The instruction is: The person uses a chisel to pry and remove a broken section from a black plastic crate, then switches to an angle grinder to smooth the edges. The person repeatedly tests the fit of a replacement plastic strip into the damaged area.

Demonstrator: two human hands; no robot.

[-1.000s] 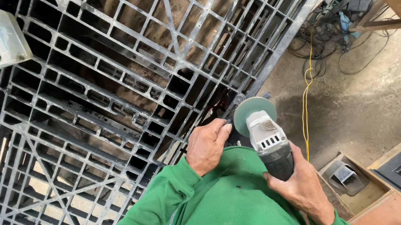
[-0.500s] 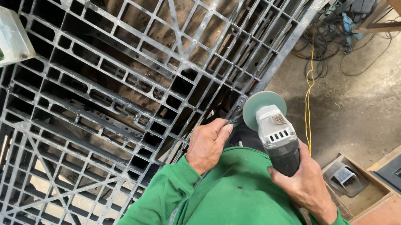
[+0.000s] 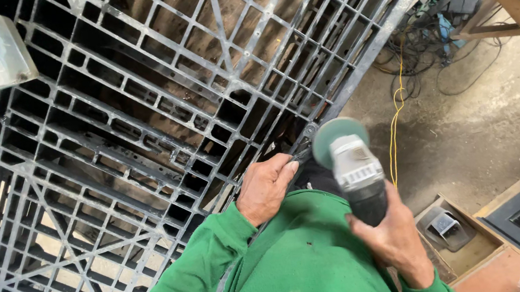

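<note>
The right hand [image 3: 393, 232] is wrapping its grip tight around the grinder [image 3: 351, 167]. The left hand [image 3: 266, 189] is pinching the grinder's side handle, just beside the disc. Since a moment ago the grinder is lifting a little higher, closer to the grate [image 3: 142, 126], so the disc looks about ready to meet the edge. The grinder is grey, with a round green-grey disc in front of the grip.

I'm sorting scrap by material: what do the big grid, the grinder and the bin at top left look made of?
The grid looks like black moulded plastic: ribbed cells, dull sheen, scuffs; metal isn't ruled out. The grinder, in the right hand, has a grey cast-metal-looking head and dark body, probably plastic. The bin looks like translucent plastic, its green contents showing through.
</note>
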